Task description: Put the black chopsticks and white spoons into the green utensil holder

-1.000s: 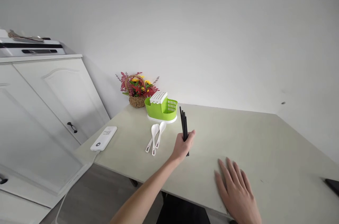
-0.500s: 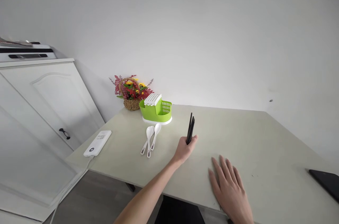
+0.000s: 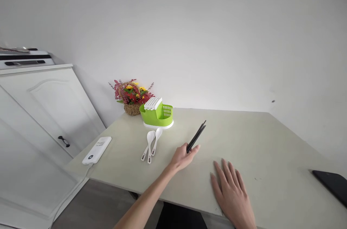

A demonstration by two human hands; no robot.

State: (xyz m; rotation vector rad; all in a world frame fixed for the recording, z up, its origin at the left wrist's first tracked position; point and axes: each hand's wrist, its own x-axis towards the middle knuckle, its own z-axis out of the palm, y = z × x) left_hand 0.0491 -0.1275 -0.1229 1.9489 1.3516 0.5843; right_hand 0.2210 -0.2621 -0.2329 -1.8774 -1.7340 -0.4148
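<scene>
My left hand [image 3: 183, 157] is closed around the lower end of several black chopsticks [image 3: 196, 137], which tilt up and to the right over the table. My right hand [image 3: 231, 193] lies flat on the tabletop near its front edge, fingers spread and holding nothing. To the left of my left hand, three white spoons [image 3: 150, 138] lie partly overlapping, bowls pointing away from me. Just behind them stands a green utensil holder [image 3: 155, 117] with a white slatted top and white base. What sits inside the holder, if anything, cannot be seen.
Behind the holder, a wicker basket of artificial flowers [image 3: 132, 109] stands by the wall. A white power bank [image 3: 97, 150] with a cable lies at the table's left edge. At the right edge is a black phone-like object [image 3: 332, 184]. A white cabinet [image 3: 51, 113] adjoins the left side.
The chopsticks have gone from nearly upright to leaning right as my left hand turned. My right hand stays flat on the table. The whole view has shifted slightly.
</scene>
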